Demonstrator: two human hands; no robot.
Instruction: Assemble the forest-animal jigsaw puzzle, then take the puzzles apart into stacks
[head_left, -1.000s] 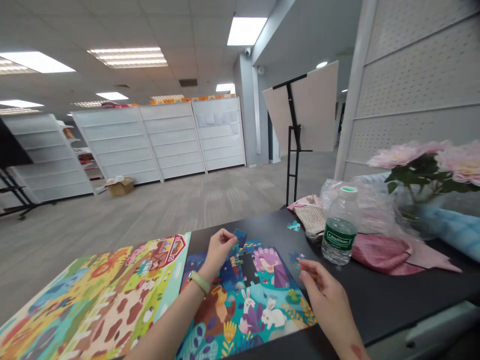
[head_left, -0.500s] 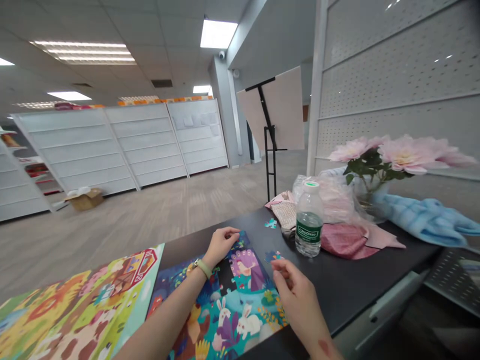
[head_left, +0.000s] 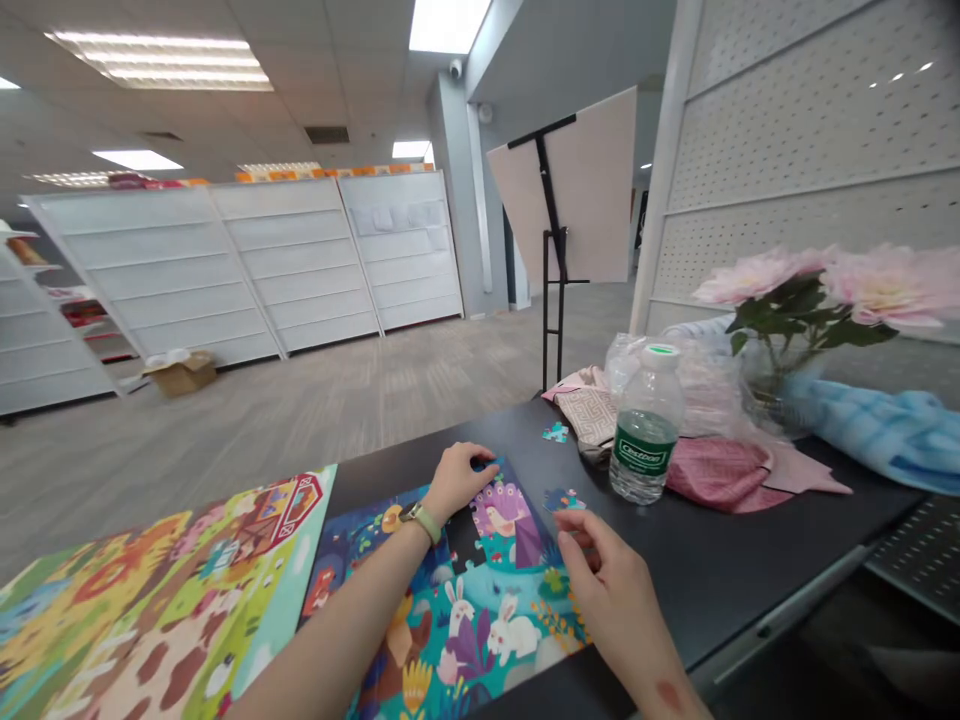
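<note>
A jigsaw puzzle [head_left: 480,640] with rabbits, a peacock and plants lies on the dark table, a gap showing dark in its upper middle. Over its far edge, my left hand [head_left: 459,480] bends down, thumb and finger closing at a dark blue puzzle piece [head_left: 504,470] near the far right corner. Its fingertips are partly hidden. My right hand [head_left: 607,565] hovers by the puzzle's right edge, fingers half curled, thumb slightly apart, nothing visible between them. Just beyond its fingertips lies a loose blue puzzle piece [head_left: 562,500]. Another light blue piece [head_left: 556,432] is farther back.
On the right stand a water bottle [head_left: 645,440] and a vase of pink flowers [head_left: 780,370], with a pink cloth [head_left: 720,475] and a blue cloth [head_left: 885,430]. A farm-animal puzzle [head_left: 187,600] lies at left. Behind the table is an easel [head_left: 553,300].
My view has shifted slightly, with the table items displaced to the right in it. The left hand's fingers are more bent at the puzzle's far edge. My right hand stays beside the loose piece.
</note>
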